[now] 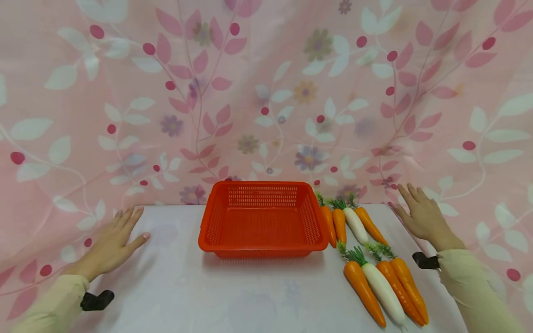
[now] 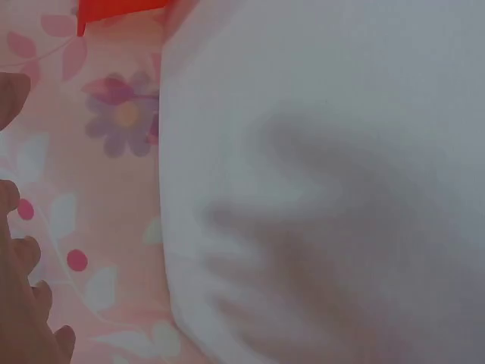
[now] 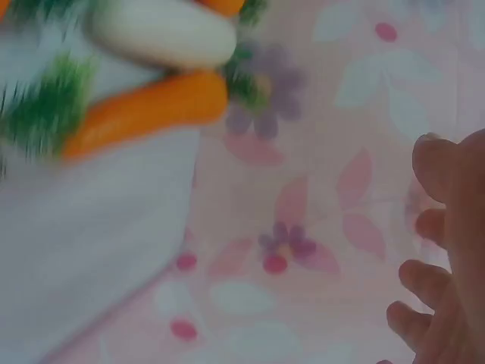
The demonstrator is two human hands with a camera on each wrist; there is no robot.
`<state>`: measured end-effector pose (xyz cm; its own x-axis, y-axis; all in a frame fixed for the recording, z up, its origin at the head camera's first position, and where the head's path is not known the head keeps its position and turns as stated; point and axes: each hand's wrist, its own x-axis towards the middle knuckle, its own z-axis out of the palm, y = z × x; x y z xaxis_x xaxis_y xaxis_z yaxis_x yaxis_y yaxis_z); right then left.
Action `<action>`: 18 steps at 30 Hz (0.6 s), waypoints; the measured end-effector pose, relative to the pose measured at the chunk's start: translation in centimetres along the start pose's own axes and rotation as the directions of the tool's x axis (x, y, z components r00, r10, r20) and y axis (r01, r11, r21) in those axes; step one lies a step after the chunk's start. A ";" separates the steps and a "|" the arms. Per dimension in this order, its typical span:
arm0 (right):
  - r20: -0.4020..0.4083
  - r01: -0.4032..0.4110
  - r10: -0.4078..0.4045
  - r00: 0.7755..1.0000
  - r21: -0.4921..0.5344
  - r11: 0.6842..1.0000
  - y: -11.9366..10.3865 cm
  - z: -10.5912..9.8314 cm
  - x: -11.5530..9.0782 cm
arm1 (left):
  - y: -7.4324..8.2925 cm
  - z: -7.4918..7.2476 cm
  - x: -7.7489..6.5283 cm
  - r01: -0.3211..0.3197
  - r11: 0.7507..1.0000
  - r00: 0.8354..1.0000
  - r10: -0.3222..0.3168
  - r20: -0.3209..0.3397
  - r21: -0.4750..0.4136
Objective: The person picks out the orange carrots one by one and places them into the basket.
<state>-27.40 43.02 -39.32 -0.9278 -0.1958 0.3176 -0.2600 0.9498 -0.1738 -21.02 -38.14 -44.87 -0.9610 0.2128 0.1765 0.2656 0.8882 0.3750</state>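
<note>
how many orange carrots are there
6. Back row: one carrot beside the red basket, another carrot next, a third carrot right of the white radish. Front row: one carrot left of the second radish, two carrots right. The basket could hide more.

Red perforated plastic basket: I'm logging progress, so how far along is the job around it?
Done: apparently nothing yet; the red rectangular perforated plastic basket is empty. In hand: nothing; the left hand and right hand are both spread open. Left: probably all the loading, since six tapered orange carrots and two long white radishes, green-topped, lie outside the basket, to its right.
</note>
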 end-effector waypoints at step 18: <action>0.042 0.159 -0.174 0.984 0.238 0.958 -10.1 9.0 6.1 | 8.6 9.8 5.6 0.067 0.687 0.998 -0.033 0.062 -0.723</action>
<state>-32.85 30.05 -44.06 -0.8788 -0.3679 0.3038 -0.4604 0.8211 -0.3375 -24.88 -25.33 -49.61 -0.9722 0.2082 0.1076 0.1733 0.3301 0.9279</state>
